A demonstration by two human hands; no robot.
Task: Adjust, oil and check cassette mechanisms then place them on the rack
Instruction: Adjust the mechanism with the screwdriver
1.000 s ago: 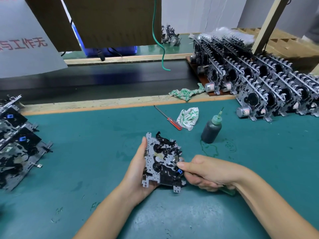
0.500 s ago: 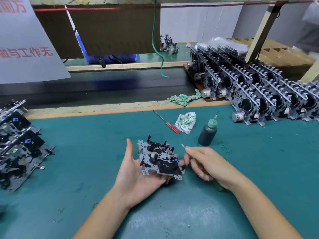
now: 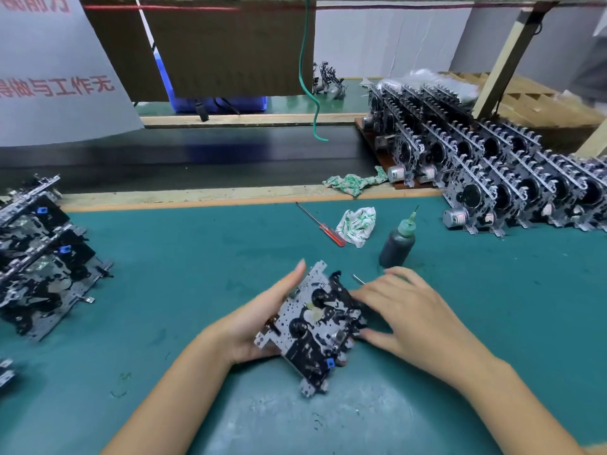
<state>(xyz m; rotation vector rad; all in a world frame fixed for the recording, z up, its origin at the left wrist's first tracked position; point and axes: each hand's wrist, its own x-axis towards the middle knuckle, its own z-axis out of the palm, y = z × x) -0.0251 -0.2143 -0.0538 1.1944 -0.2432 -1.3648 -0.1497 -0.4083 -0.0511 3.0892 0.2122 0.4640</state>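
Note:
A cassette mechanism (image 3: pixel 315 323), a perforated metal plate with black parts and a small blue piece, lies tilted in my left hand (image 3: pixel 259 320). The palm is under it and the thumb stands up at its left edge. My right hand (image 3: pixel 407 316) comes from the right with its fingertips on the mechanism's right side. A thin metal tool tip (image 3: pixel 358 279) sticks out above that hand. The dark oil bottle (image 3: pixel 396 246) with a green nozzle stands just behind the hands. Finished mechanisms stand upright in rows on the rack (image 3: pixel 492 192) at the right.
A red-handled screwdriver (image 3: pixel 323 225) and a crumpled cloth (image 3: pixel 358 221) lie behind the bottle. A second cloth (image 3: pixel 354 182) sits on the wooden edge. Several mechanisms are stacked in a pile (image 3: pixel 39 257) at the left. A black conveyor belt (image 3: pixel 197 152) runs behind the green mat.
My left hand has turned the mechanism so its plate faces up and tilts right. My right hand has moved back onto its right side.

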